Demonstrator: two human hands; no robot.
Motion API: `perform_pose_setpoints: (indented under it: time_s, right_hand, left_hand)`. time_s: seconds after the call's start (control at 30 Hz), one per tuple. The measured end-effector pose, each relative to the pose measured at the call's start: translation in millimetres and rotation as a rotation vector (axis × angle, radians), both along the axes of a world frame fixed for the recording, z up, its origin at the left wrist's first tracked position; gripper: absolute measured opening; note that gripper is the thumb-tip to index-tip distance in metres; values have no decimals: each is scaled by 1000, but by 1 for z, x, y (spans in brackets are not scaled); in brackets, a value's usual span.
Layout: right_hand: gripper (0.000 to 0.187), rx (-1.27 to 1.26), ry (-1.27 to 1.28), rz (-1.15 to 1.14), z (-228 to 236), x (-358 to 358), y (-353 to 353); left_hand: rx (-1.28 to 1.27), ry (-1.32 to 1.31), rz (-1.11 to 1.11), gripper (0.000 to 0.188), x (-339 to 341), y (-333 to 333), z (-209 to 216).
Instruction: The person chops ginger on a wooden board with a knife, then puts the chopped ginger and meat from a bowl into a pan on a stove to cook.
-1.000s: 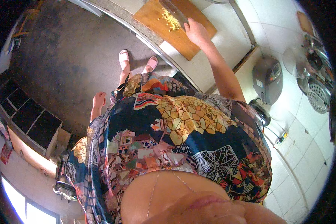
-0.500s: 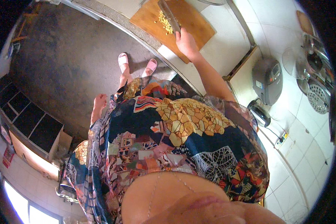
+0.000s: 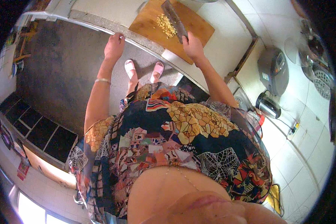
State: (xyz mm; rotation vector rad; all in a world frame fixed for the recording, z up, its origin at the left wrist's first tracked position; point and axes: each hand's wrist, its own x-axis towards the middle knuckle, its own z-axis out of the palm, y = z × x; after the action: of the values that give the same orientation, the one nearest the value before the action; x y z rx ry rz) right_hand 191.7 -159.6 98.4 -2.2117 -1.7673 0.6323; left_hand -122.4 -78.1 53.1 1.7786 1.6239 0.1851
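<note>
My right hand [image 3: 193, 47] is closed round the handle of a cleaver [image 3: 174, 19]. Its broad dark blade lies over a wooden cutting board [image 3: 142, 25], pointing away from me. Left of the blade, a heap of finely chopped pale yellow bits [image 3: 165, 25] is spread on the board; their kind cannot be made out. My left hand [image 3: 114, 46] is by the counter's front edge, left of the board, apart from it. Its fingers are curled in, and nothing shows in them.
The board rests on a pale counter [image 3: 227, 43]. To the right stand a grey rice cooker [image 3: 273, 71] and a dark kettle [image 3: 268, 105]; a skimmer [image 3: 322, 83] and other utensils hang on the tiled wall. Behind on the left is a dark-panelled cabinet [image 3: 41, 128].
My left hand has come up from beside my body to the counter's edge. The cleaver has shifted slightly right and nearer, and the chopped bits now show in a wider heap.
</note>
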Motion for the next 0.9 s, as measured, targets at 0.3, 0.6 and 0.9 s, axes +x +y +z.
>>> perform_pose_setpoints:
  time_s: [0.3, 0.6, 0.9]
  right_hand:
    - [26, -96, -54, -280, -16, -21, -25]
    - [28, -33, 156, -345, 2, -47, -14]
    - [27, -97, 110, -361, -12, -10, -20]
  left_hand:
    - [3, 7, -107, 54, 56, 0, -27]
    - [-112, 51, -199, 52, 72, -24, 2]
    - [145, -97, -321, 48, 23, -35, -36]
